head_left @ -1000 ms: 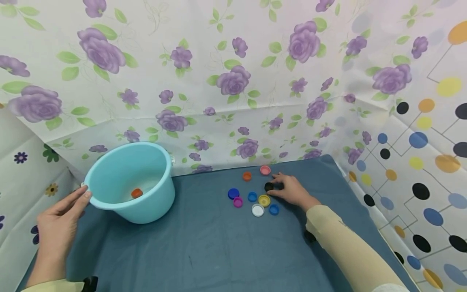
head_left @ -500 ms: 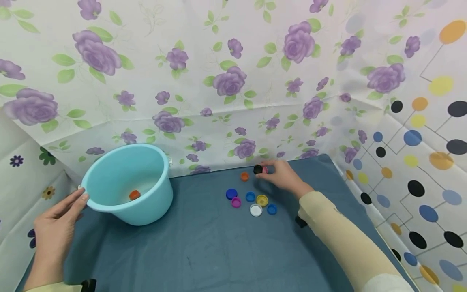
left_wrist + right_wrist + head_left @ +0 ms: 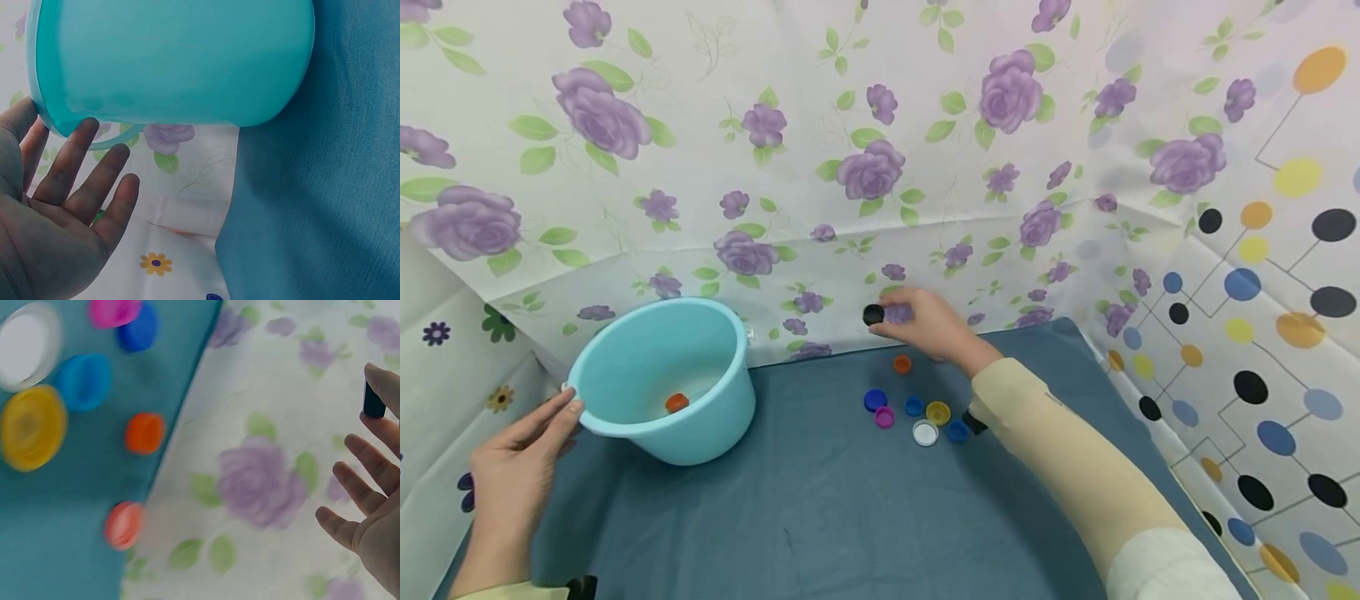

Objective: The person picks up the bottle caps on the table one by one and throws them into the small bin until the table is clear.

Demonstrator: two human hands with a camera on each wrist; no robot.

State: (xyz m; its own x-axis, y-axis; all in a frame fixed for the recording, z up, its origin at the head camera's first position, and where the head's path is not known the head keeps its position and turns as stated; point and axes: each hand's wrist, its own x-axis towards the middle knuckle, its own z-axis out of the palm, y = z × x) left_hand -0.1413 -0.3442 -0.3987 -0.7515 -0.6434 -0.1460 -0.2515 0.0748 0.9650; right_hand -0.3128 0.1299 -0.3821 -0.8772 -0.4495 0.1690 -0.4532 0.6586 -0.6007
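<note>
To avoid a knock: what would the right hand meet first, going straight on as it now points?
Probably the blue bucket: in the head view, the right hand, pinching a black cap, points leftward toward it. Depth is unclear, so it might pass above.

Backdrop [image 3: 805, 167]: white, purple roses, green leaves; behind both hands, fills right wrist view beside right hand [image 3: 934, 323]
Crease [image 3: 808, 234]: across backdrop, runs sideways, higher in head view than right hand
Left sheet [image 3: 437, 392]: white, small purple, green, yellow flowers; left of left hand [image 3: 512, 471]
Right sheet [image 3: 1217, 392]: white; black, blue, yellow, orange dots, thin lines; right of right hand
Cloth [image 3: 790, 492]: blue-gray, below both hands
Dark mark [image 3: 788, 537]: on cloth, sideways between hands
</note>
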